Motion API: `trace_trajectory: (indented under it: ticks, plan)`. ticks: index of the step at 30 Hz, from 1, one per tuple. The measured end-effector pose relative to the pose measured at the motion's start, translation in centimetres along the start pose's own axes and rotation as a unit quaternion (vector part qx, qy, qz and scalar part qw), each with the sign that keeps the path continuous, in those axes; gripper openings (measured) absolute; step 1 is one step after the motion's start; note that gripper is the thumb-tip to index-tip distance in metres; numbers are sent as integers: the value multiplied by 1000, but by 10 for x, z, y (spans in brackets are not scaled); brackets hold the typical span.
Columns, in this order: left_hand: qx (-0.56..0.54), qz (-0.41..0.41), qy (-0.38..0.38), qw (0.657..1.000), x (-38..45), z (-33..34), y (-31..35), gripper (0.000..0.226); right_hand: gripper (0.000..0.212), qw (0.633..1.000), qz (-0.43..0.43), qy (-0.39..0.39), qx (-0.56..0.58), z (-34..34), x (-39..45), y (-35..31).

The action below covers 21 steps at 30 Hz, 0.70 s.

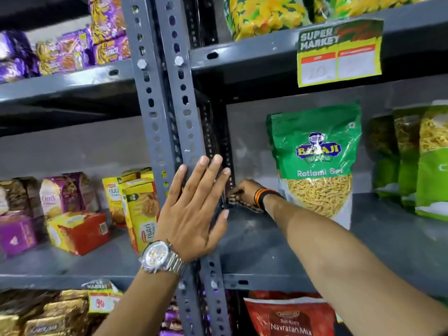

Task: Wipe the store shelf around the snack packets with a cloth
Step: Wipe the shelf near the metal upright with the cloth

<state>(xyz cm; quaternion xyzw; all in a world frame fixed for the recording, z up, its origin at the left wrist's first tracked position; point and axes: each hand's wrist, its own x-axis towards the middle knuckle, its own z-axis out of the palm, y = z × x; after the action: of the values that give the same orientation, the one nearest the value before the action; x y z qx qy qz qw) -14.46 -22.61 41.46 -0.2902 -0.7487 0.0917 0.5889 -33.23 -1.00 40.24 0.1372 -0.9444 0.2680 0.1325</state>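
I see left hand [194, 209] flat on upright post [169, 117]; right hand [244, 192] clutches cloth [236, 198] in shelf [303, 251] corner behind post.

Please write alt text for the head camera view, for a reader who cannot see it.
The right hand presses a patterned cloth into the back left corner of a grey shelf, left of a green Ratlami Sev packet. The left hand, open, rests flat on the perforated upright post; biscuit boxes stand further left.
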Motion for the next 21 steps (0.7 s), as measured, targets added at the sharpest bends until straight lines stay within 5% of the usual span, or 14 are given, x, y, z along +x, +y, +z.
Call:
trace_trajectory:
  ticks: [8, 17, 21]
  plan:
    - [7, 1, 1, 1000, -2, 1, 0, 75, 27, 998, 33, -52, 16, 21, 5, 19]
    - [5, -6, -21, 1000, -2, -1, 1, 73, 33, 982, -122, -124, 74, 6, -93, -12]
    - [13, -9, -24, 1000, 0, -5, 2, 73, 29, 992, -91, -24, 80, -17, -88, -23]
